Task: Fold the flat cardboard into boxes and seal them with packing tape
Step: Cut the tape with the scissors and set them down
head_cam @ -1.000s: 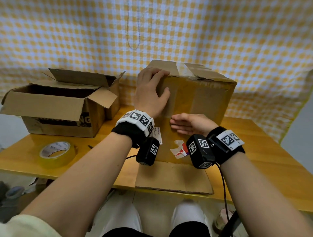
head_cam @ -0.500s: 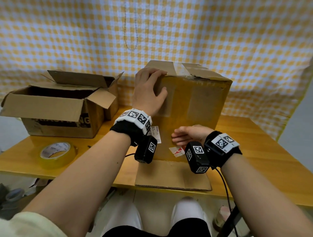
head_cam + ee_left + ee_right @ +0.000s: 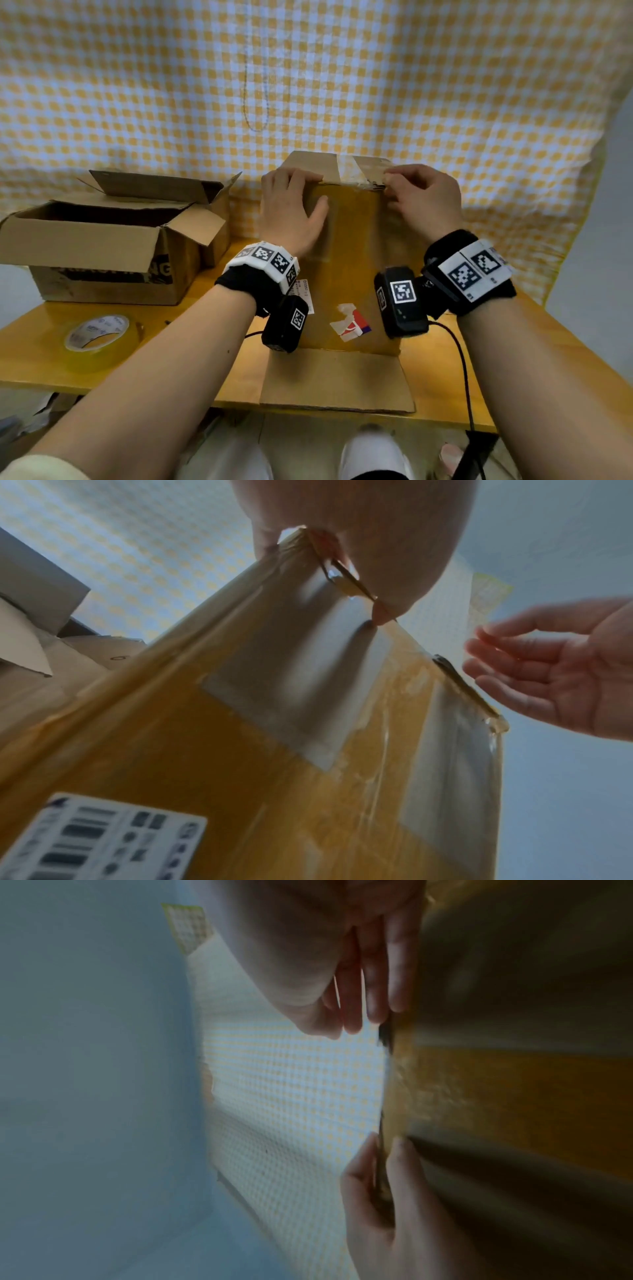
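Observation:
A brown cardboard box stands upright at the middle of the table, with its lower front flap lying flat toward me. Clear tape runs over its top seam. My left hand grips the top left edge, fingers over the top and thumb on the front face. My right hand is at the top right corner, its fingertips touching the edge. In the left wrist view the right hand looks relaxed beside the box. The right wrist view shows its fingers lying straight along the edge.
An open cardboard box stands at the back left of the wooden table. A roll of yellowish packing tape lies near the front left edge. A yellow checked cloth hangs close behind the boxes.
My right hand rose from low on the box's front face to its top right corner. The box now faces me squarely. My left hand kept its hold on the top left edge.

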